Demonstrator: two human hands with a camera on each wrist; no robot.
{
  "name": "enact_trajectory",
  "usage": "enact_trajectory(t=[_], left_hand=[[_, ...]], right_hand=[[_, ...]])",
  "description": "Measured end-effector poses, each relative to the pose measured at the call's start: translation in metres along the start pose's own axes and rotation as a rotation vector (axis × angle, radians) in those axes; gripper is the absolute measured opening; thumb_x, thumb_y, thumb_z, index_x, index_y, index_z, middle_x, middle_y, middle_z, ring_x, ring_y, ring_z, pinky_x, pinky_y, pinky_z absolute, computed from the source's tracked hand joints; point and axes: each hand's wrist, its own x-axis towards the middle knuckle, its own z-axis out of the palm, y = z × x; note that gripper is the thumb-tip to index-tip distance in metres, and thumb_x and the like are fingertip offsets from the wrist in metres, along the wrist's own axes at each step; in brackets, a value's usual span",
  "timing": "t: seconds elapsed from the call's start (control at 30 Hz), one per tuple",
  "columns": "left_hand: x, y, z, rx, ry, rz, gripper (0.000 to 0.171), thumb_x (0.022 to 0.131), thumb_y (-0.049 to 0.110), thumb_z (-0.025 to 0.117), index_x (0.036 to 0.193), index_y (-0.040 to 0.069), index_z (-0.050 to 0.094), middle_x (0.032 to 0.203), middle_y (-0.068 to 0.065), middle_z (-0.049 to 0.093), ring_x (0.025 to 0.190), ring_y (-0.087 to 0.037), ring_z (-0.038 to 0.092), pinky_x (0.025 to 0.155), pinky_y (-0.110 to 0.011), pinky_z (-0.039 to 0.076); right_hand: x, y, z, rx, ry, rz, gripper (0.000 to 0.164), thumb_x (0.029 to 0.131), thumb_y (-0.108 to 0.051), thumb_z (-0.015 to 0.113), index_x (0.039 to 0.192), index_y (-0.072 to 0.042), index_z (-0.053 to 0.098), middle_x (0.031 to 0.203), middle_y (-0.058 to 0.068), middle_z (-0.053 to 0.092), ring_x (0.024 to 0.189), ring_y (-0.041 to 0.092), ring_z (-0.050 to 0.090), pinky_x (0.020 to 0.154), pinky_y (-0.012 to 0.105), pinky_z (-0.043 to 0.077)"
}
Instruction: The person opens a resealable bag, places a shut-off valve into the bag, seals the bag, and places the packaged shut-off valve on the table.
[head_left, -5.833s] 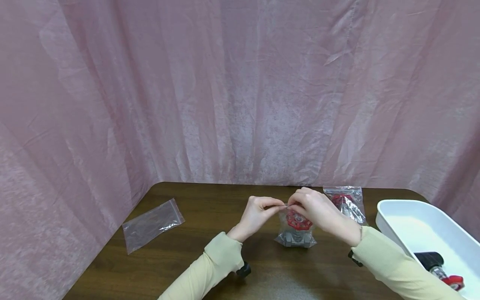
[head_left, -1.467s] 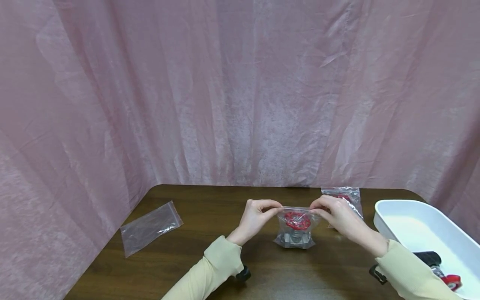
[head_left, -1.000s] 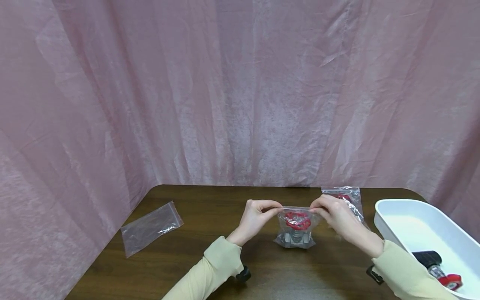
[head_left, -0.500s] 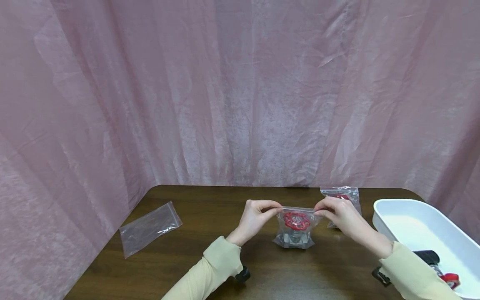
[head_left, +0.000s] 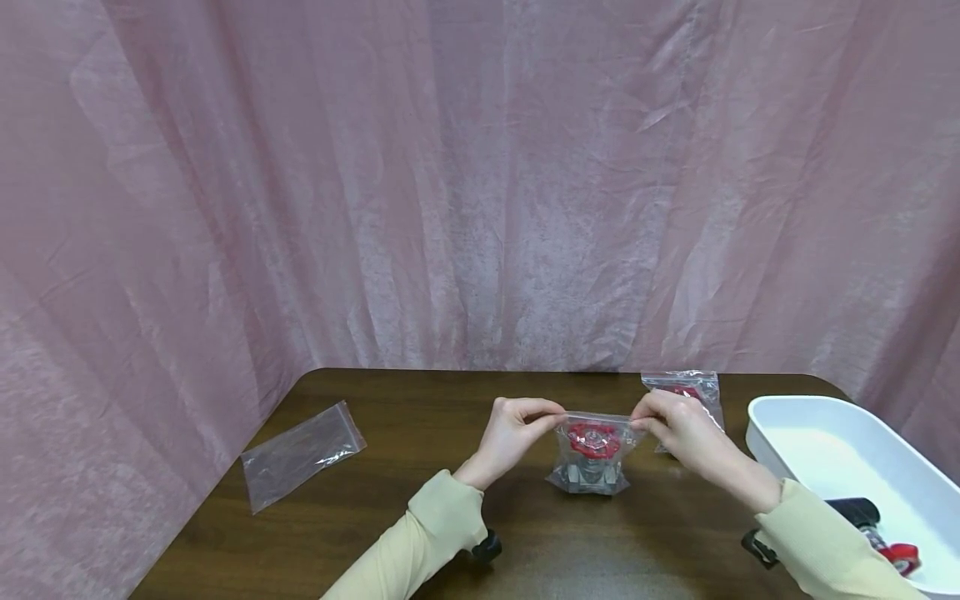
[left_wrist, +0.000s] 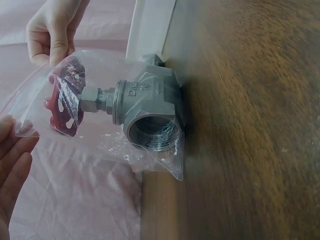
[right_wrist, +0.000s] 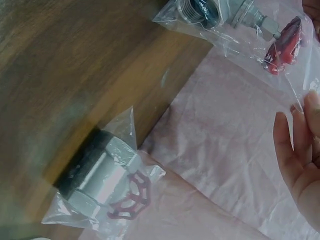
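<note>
A metal gate valve (left_wrist: 145,102) with a red handwheel (head_left: 592,441) stands upright on the wooden table inside a clear zip bag (head_left: 557,479). My left hand (head_left: 510,433) pinches the top left corner of the bag between thumb and fingertips. At the opposite top corner, my right hand (head_left: 686,433) pinches the bag's edge. Between the two hands the top strip is drawn straight above the handwheel. In the left wrist view the valve's threaded opening (left_wrist: 152,132) shows through the plastic.
Behind my right hand lies a second bagged valve (right_wrist: 107,175), partly hidden in the head view. A flat clear bag (head_left: 300,458) lies at the left. The white tray (head_left: 817,408) at the right holds a black-ended valve with a red handle (head_left: 903,557). A pink curtain (head_left: 480,183) hangs behind.
Several seconds ago both hands were close together at the bag's top left. Since then the right hand has moved along the top edge to the right corner. The left hand has stayed in place.
</note>
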Motion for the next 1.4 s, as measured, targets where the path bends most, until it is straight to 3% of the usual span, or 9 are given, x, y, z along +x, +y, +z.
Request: enact_trajectory(t=[0.13,0.27,0.37,0.5,0.67,0.77,0.93,1.27,1.4], left_hand=[[0.0,-0.001,0.0,-0.002,0.007,0.011,0.008,0.083,0.012,0.067,0.088,0.008,0.072,0.083,0.002,0.067,0.072,-0.003,0.061,0.059,-0.022,0.048],[0.0,-0.001,0.0,-0.02,0.019,-0.01,0.009,0.083,0.012,0.066,0.087,0.007,0.072,0.083,0.001,0.067,0.073,-0.004,0.061,0.06,-0.023,0.048],[-0.001,-0.001,0.0,-0.046,0.025,-0.046,0.009,0.083,0.012,0.066,0.087,0.006,0.071,0.082,0.001,0.067,0.073,-0.006,0.061,0.061,-0.024,0.048],[0.0,0.008,-0.001,-0.08,0.029,-0.067,0.008,0.083,0.006,0.065,0.086,0.001,0.07,0.081,-0.003,0.067,0.071,-0.01,0.061,0.06,-0.027,0.048],[0.001,0.03,-0.005,-0.102,0.031,-0.104,0.007,0.082,0.0,0.064,0.086,-0.004,0.068,0.081,-0.011,0.066,0.071,-0.016,0.06,0.061,-0.028,0.047],[0.001,0.034,-0.006,-0.116,0.019,-0.143,0.008,0.082,0.0,0.064,0.088,-0.005,0.068,0.082,-0.012,0.066,0.072,-0.018,0.06,0.062,-0.026,0.047],[0.001,0.034,-0.008,-0.132,0.013,-0.148,0.009,0.083,-0.001,0.063,0.088,-0.006,0.067,0.082,-0.014,0.066,0.071,-0.017,0.06,0.061,-0.024,0.046],[0.001,0.032,-0.01,-0.124,-0.021,-0.159,0.01,0.084,0.001,0.062,0.09,-0.005,0.067,0.084,-0.013,0.066,0.072,-0.021,0.061,0.062,-0.024,0.048],[0.0,0.019,-0.01,-0.091,-0.05,-0.165,0.013,0.085,0.005,0.063,0.096,-0.001,0.067,0.089,-0.009,0.066,0.075,-0.019,0.062,0.063,-0.026,0.048]], right_hand=[[-0.002,0.001,0.002,0.011,-0.03,0.073,0.024,0.069,0.002,0.075,0.075,-0.015,0.061,0.071,-0.014,0.055,0.059,0.001,0.049,0.053,0.016,0.04],[-0.004,-0.001,0.004,0.091,-0.08,0.226,0.016,0.076,-0.005,0.072,0.081,-0.015,0.061,0.073,-0.013,0.056,0.06,0.003,0.051,0.053,0.022,0.044],[-0.006,-0.002,0.007,0.222,-0.099,0.352,0.012,0.08,-0.01,0.069,0.089,-0.01,0.061,0.078,-0.005,0.059,0.059,0.006,0.051,0.05,0.025,0.043],[-0.008,0.0,0.013,0.401,-0.11,0.488,0.022,0.083,-0.015,0.067,0.101,-0.004,0.061,0.09,0.005,0.061,0.067,0.012,0.052,0.051,0.027,0.042],[-0.013,0.005,0.022,0.603,-0.119,0.632,0.033,0.086,-0.019,0.063,0.113,-0.001,0.058,0.101,0.011,0.061,0.084,0.017,0.056,0.066,0.032,0.046],[-0.016,0.007,0.027,0.701,-0.098,0.694,0.036,0.087,-0.018,0.062,0.116,0.003,0.056,0.103,0.011,0.062,0.09,0.016,0.057,0.074,0.033,0.046],[-0.018,0.007,0.032,0.789,-0.083,0.713,0.038,0.089,-0.018,0.059,0.116,0.009,0.054,0.105,0.009,0.062,0.096,0.014,0.056,0.078,0.028,0.044],[-0.017,0.0,0.037,0.812,-0.072,0.719,0.032,0.091,-0.017,0.055,0.111,0.009,0.059,0.111,0.012,0.056,0.1,0.007,0.051,0.081,0.025,0.043],[-0.025,0.014,0.044,0.859,-0.075,0.611,0.03,0.093,-0.017,0.052,0.112,0.005,0.061,0.113,0.013,0.058,0.102,0.011,0.053,0.08,0.028,0.045]])
